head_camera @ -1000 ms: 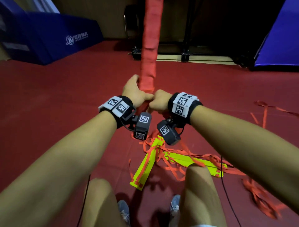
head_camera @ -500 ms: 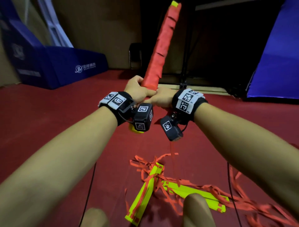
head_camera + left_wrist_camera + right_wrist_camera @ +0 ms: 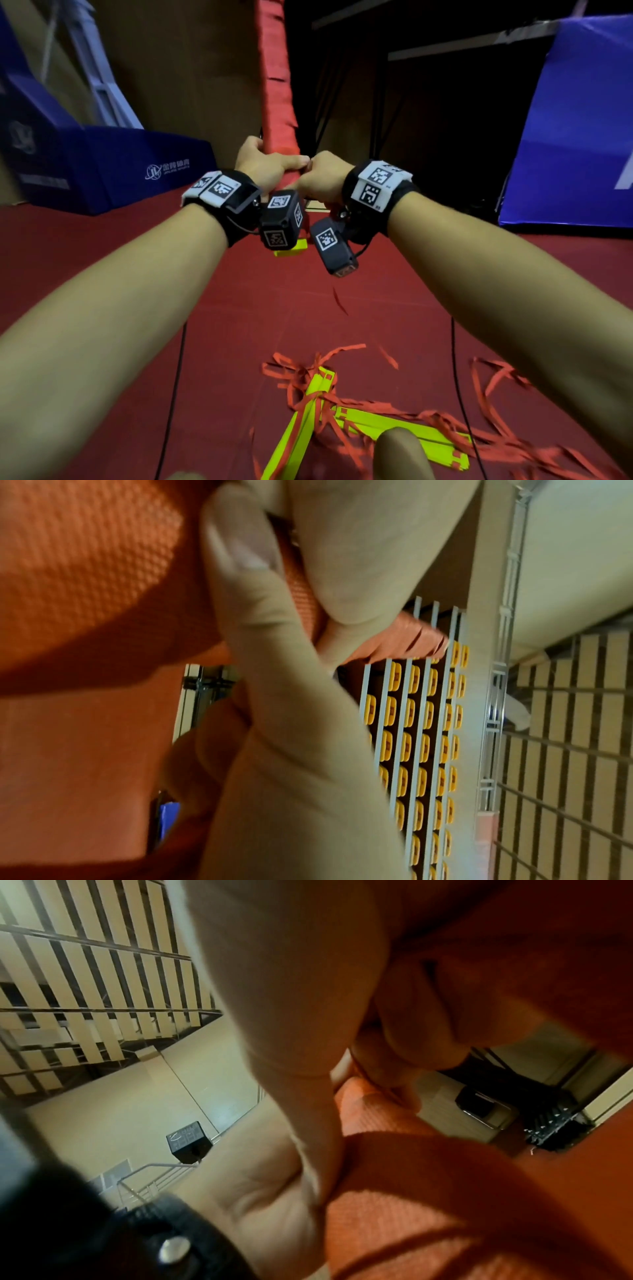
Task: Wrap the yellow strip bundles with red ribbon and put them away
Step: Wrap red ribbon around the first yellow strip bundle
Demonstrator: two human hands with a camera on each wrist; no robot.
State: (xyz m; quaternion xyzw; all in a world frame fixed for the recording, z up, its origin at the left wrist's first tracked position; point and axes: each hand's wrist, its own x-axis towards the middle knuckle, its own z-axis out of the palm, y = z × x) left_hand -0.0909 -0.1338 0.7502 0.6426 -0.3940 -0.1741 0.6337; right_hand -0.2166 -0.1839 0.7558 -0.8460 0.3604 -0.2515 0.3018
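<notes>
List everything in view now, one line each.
wrapped bundle: one, red ribbon over yellow, held upright, centre
yellow strip bundles: two, yellow, in a V on the floor
loose red ribbon: tangle, red, over and around those bundles
floor: dark red
pads: two, blue, far left and far right
cables: two, black, on the floor
wrist cameras: two, black, under the wrists
knee: one, bottom edge
left hand: grips the wrapped bundle
right hand: grips it beside the left hand
</notes>
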